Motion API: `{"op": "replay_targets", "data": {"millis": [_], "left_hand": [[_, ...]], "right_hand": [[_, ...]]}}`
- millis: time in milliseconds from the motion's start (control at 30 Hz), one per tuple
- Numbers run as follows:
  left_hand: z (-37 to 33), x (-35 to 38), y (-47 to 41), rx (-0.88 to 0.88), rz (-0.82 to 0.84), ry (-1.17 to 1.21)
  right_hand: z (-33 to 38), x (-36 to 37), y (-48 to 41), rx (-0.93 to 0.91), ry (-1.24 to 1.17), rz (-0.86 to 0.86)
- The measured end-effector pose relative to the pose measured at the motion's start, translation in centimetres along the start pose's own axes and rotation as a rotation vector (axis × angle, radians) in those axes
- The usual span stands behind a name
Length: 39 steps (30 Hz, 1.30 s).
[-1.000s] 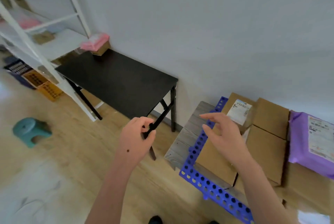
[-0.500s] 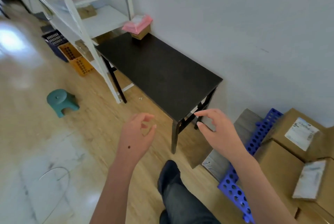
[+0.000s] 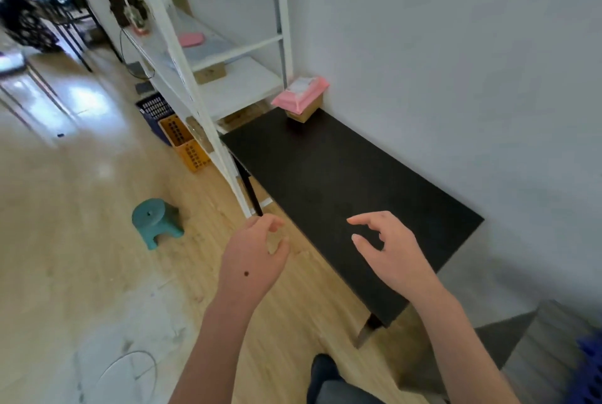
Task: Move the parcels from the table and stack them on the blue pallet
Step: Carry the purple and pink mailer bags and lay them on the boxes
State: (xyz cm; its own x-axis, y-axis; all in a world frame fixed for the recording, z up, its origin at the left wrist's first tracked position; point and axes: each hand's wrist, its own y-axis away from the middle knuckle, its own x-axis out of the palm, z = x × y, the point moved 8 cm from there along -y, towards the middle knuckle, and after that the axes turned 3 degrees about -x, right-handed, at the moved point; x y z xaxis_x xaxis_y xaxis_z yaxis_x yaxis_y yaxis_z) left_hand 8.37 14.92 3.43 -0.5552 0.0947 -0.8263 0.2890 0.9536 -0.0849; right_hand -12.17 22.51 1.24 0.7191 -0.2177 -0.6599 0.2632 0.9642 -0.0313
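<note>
Two parcels sit on the table, as far as this view shows: a pink parcel point(image 3: 301, 94) lying on top of a small brown box point(image 3: 304, 114). Both are at the far end of the black table point(image 3: 342, 182), tight to the wall and just beside the white shelf rack point(image 3: 182, 55).

The blue pallet point(image 3: 590, 368) only peeks in at the near right corner, next to a grey board point(image 3: 521, 338). Its load is out of frame, so no count of what's stacked. Prob. late in the task, since only this pair shows on the table.

Left hand point(image 3: 254, 260) & right hand point(image 3: 391, 254) are both empty, fingers loosely curled, holding nothing. Right one hovers over the table's near end, left one just off its left edge, both well apart from the parcels.

What's left: reach the far end, take the pair, carry to the pallet.

On the floor to the left: teal stool point(image 3: 155, 221), orange crate point(image 3: 189, 146).
</note>
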Motion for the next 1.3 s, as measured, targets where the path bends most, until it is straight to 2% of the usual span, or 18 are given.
{"op": "replay_targets", "data": {"millis": [400,533,867,1000,1300], "left_hand": [[2.8,1.4,-11.2,-0.038,0.086,0.019],[4.5,1.8,-15.1,-0.024,0.159,0.017],[10.2,-1.8,-29.3,0.092,0.219,0.057],[11.9,-3.1,-35.0,0.172,0.254,0.069],[12.7,-2.4,-43.2,0.284,0.371,0.131]], "right_hand": [[-0.1,1.8,-11.3,0.087,0.016,0.055],[0.3,2.9,-14.6,0.122,0.037,0.025],[3.5,9.2,-25.7,0.249,0.031,-0.033],[5.2,11.0,-29.9,0.292,0.031,-0.113],[6.2,13.3,-35.8,0.403,0.017,-0.204]]}}
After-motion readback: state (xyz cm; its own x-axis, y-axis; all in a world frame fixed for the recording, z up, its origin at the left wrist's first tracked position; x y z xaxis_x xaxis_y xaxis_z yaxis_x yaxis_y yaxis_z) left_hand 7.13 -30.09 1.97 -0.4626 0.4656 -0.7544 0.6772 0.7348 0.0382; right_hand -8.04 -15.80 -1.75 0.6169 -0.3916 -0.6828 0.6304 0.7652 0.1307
